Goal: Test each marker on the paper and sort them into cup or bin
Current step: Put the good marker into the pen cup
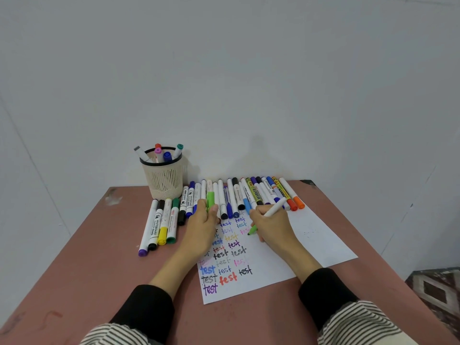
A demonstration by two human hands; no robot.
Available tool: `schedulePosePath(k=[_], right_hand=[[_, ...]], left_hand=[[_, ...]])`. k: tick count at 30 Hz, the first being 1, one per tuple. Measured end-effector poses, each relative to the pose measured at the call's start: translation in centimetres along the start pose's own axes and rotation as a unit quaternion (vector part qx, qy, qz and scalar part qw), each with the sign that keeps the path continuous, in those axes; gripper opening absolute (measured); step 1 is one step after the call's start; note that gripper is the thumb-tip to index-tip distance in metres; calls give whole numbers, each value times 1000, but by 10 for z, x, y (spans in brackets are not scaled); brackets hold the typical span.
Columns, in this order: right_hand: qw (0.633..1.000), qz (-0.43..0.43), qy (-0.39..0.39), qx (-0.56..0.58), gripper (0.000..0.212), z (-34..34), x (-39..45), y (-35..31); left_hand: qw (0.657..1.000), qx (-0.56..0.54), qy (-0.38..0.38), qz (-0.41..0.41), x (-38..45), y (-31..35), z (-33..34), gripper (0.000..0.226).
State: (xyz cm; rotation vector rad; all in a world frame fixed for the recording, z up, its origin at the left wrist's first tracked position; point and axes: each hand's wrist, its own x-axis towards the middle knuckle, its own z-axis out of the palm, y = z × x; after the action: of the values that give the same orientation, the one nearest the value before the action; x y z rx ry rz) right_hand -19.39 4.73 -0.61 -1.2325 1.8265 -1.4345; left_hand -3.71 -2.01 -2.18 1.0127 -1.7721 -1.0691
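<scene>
Your right hand (270,224) grips the green marker (263,219), tip down-left on the paper (311,247), barrel slanting up-right. Your left hand (202,226) pinches its green cap (210,199). Farther off to the left, the cup (163,176) is nearer your left hand.

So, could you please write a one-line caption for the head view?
Right hand writes with a green marker on paper; left hand holds its cap.

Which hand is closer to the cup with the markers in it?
The left hand. It holds a green cap just right of and below the cup. The right hand is farther right, writing on the paper with a green marker.
</scene>
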Motion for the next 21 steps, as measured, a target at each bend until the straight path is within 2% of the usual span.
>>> schedulePosePath(k=[3,7,12,16,21], right_hand=[[1000,5,-18,6,37,0,0,0],[1000,2,6,-12,39,0,1,-1],[1000,16,-18,3,26,0,-1,-2],[1000,11,21,2,27,-1,-1,-3],[999,27,23,-5,36,-1,1,-1]], left_hand=[[1000,5,0,3,0,0,0,22],[1000,9,-1,4,-1,1,0,23],[1000,17,0,4,-1,1,0,22],[1000,9,-2,1,-2,1,-1,21],[1000,13,-1,2,-3,4,0,21]])
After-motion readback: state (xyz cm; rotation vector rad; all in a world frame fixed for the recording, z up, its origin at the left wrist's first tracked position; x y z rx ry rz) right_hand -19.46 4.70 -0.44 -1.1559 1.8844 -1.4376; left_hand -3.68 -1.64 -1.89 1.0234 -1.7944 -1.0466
